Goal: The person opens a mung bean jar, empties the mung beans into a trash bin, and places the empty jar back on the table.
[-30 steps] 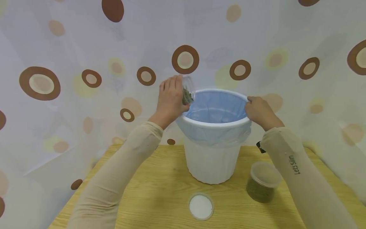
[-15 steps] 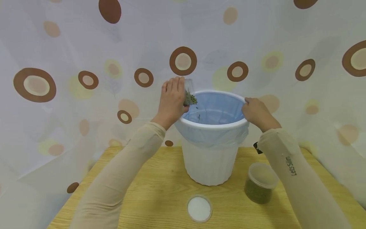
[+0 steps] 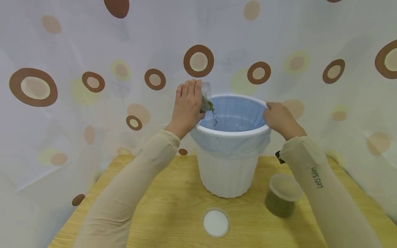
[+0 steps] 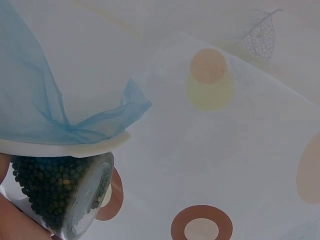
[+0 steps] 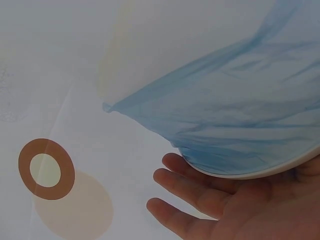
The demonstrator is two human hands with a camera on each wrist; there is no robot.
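Pouring at a lined waste bin (image 3: 228, 175), which was taken as the landmark for all positions. A clear jar (image 3: 206, 92) was held at the left edge of the bin's mouth, raised above the rim. Its long axis was laid nearly level across the rim, with the mouth turned rightward, toward the bin's interior. From the lower lip of the jar, small green beans (image 3: 210, 105) were spilled in a thin stream, seen against the blue plastic liner (image 3: 238, 109). In the left wrist view, a sizeable mass of beans was shown within the jar.

The jar was gripped by the left hand (image 3: 187, 103), whose fingers were wrapped about it on the side away from the bin's centre. The rim's right side was held by the right hand (image 3: 280, 117); its fingers, loosely bent, were shown beneath the rim in the right wrist view, while its thumb could not be made out there. The decisive relation was judged to be that of jar mouth to bin opening, governed by the nearer left hand.

On the bench (image 3: 167, 199), a lidded plastic tub (image 3: 283, 198) with green contents was placed to the right of the bin's base and nearer the person. A round white disc (image 3: 216, 223), possibly a lid, was placed directly in front of the bin.
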